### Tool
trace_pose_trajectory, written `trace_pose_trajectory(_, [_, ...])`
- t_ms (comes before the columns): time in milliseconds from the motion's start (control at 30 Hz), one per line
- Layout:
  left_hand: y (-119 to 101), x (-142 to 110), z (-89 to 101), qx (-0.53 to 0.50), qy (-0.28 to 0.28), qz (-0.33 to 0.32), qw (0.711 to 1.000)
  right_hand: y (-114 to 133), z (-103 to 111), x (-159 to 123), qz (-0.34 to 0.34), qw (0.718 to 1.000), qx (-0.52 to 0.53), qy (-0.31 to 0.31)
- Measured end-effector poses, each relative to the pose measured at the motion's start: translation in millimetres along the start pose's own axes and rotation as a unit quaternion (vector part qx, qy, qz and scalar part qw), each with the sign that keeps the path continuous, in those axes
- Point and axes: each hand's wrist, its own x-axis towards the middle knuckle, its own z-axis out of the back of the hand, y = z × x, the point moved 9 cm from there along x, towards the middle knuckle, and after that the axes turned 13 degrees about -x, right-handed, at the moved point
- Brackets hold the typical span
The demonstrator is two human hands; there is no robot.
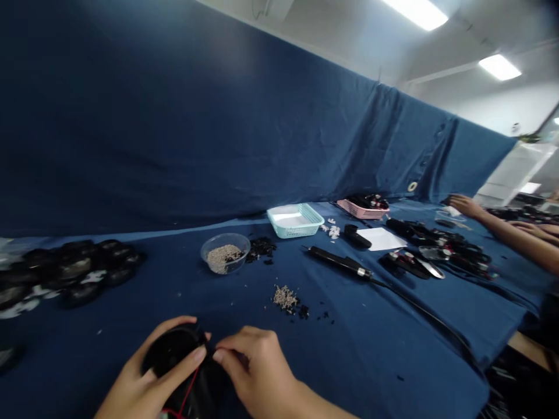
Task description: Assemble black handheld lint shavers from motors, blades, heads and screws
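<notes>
I saw the left grip (148, 387) curled around a black rounded housing (172, 349) over the worktop (371, 361), the right grip (257, 364) pinching its rim; a loose hold risked tugging the red wire (187, 393).

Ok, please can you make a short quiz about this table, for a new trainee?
1. What does the left hand hold?
2. True or false: the pink basket is to the right of the teal basket in this view.
3. What lies in the clear bowl? A) pale grains B) water C) coins

Key:
1. A black object with a red wire
2. True
3. A
</notes>
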Motion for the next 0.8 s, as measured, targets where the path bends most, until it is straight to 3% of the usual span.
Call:
trace_pose_trajectory(133, [7.3, -1.3, 0.1, -0.012, 0.03, 0.021, 0.999, 6.2, -6.8, -5.4, 0.037, 0.999, 0.0, 0.022])
trace_pose_trajectory(300, [15.1, 0.1, 3.0, -0.041, 0.04, 0.035, 0.998, 1.6, -17.1, -11.2, 0.029, 0.999, -0.002, 0.044])
trace_pose_trajectory(467, [14.3, -4.2, 1.6, -0.055, 0.039, 0.038, 0.997, -11.6, -21.5, -11.9, -0.058, 0.995, 0.075, 0.045])
trace_pose_trajectory(633, [14.0, -5.7, 3.6, -0.038, 0.031, 0.033, 0.998, -28.3, -25.6, -9.3, -0.153, 0.964, 0.208, 0.059])
trace_pose_trajectory(800, [25.3, -5.3, 2.2, -0.059, 0.065, 0.094, 0.992, -31.3, -31.1, -8.7, -0.195, 0.936, 0.281, 0.088])
